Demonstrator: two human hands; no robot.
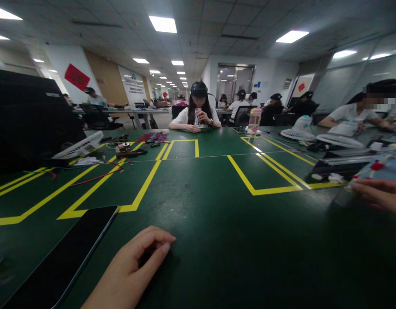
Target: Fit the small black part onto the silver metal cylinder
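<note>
My left hand (pixel 136 262) rests on the green tabletop (pixel 198 266), its fingers curled and the thumb tip against them, with nothing visible in the grip. To its left lies a phone (pixel 65 253) with a dark screen. At the right edge my right hand (pixel 381 193) is partly cut off by the frame. Its fingers are closed at the edge of a clear, bluish plastic bag (pixel 378 165) with red spots. What exactly lies in the bag is blurred.
Yellow tape (pixel 143 184) marks the table. Wires and small parts (pixel 123 148) lie back left, beside a black box (pixel 30 120). A drink bottle (pixel 254 122), white fans (pixel 299 128) and dark metal profiles (pixel 342 163) stand back right. A person (pixel 198 111) sits opposite, holding a drink.
</note>
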